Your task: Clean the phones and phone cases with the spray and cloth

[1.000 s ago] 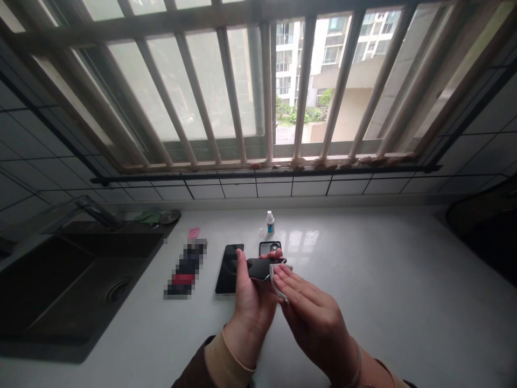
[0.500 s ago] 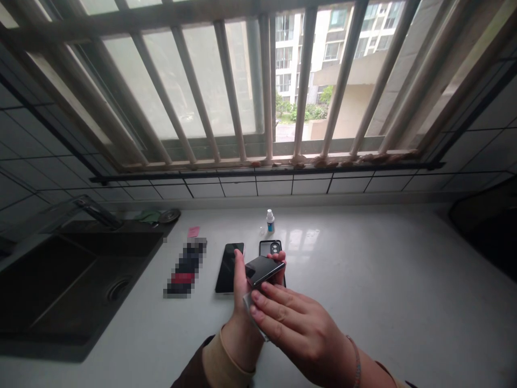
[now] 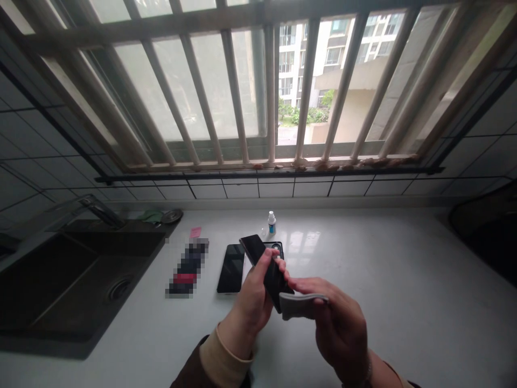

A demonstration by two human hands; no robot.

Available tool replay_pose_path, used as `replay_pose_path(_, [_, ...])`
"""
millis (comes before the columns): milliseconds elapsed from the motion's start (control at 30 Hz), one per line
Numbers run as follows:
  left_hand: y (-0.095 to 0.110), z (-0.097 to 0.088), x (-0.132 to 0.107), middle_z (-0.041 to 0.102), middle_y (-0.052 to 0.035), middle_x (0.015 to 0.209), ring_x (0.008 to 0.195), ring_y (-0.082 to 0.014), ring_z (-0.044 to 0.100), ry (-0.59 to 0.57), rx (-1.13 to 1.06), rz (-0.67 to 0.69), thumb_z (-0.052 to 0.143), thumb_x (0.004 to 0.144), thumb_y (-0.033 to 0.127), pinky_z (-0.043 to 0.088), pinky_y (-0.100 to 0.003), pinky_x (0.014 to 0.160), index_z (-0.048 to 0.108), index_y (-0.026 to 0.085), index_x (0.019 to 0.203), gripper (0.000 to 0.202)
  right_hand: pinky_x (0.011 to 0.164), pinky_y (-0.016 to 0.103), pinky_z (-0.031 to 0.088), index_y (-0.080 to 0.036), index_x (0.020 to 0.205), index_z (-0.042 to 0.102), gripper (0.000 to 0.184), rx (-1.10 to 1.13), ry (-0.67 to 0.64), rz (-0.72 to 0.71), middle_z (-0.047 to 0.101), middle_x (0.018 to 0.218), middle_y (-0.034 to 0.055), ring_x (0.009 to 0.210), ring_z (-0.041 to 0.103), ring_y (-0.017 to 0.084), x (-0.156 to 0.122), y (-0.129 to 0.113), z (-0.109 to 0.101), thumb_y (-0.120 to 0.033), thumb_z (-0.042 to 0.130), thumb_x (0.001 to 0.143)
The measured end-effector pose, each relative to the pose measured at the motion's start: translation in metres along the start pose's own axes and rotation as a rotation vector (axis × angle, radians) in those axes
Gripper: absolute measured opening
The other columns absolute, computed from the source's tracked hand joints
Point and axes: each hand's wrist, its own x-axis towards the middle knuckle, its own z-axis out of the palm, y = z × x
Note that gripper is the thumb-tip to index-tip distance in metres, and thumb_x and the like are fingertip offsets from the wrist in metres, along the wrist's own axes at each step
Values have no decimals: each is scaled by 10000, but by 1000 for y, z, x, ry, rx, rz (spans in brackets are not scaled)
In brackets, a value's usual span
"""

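Observation:
My left hand grips a black smartphone by its long edges, tilted with its top end pointing away from me. My right hand pinches a folded grey cloth between fingers and thumb, just right of the phone's lower end. Another black smartphone lies face up on the counter left of my left hand. A black phone case with a camera opening lies behind the held phone, partly hidden by it. A small white dropper bottle with a blue label stands beyond the case.
The white counter runs along a tiled wall under a barred window. A dark sink with a faucet lies at left. A pixelated object and a pink slip lie beside it. A dark shape sits at right.
The held phone has turned from lying crosswise to pointing lengthwise away from me. The cloth has moved off the phone's lower side and now hangs between my right fingertips to the right.

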Motion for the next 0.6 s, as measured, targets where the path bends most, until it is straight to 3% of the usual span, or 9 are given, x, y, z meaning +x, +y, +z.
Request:
replay_pose_path(133, [-5,-8,-2,683,-43,870,666,-148,658,-91,314,-70,789,921,504,575,-274,687,682,148,1215,474,713,329,692,-205,1108,816,326,44,222,495,832,979,78,824,804,242,15,19,-4,-448,603,1066])
replay_pose_path(233, [-8,-11,-4,683,-61,860,636,-150,635,-244,492,-117,729,936,591,567,-275,647,662,140,1279,571,731,366,708,-158,1048,805,428,198,362,649,828,927,86,805,805,249,30,35,-9,-550,635,1027])
replay_pose_path(300, [-9,-10,-6,689,-74,868,649,-150,622,-318,599,-99,717,941,596,548,-260,647,670,140,1293,578,839,394,705,-156,1052,804,433,227,404,643,834,985,89,893,810,258,36,41,-12,-561,657,1012])
replay_pose_path(400, [-6,-5,-10,705,-88,879,683,-165,621,-376,726,-27,752,929,531,519,-252,661,713,150,1272,515,918,408,680,-174,1092,805,426,183,340,590,837,1049,84,955,806,262,35,42,-14,-557,627,1033])
replay_pose_path(500, [0,3,-15,715,-87,878,715,-186,617,-379,835,63,788,909,444,487,-252,670,749,167,1246,439,924,410,664,-209,1160,803,395,32,245,517,837,1047,68,964,804,263,29,33,-14,-520,578,1070])
replay_pose_path(600, [6,10,-17,733,-84,905,746,-199,616,-357,921,150,823,874,352,471,-255,696,767,186,1233,399,993,426,638,-253,1230,791,308,-114,192,345,825,1162,64,1104,783,279,23,23,-13,-409,564,1092])
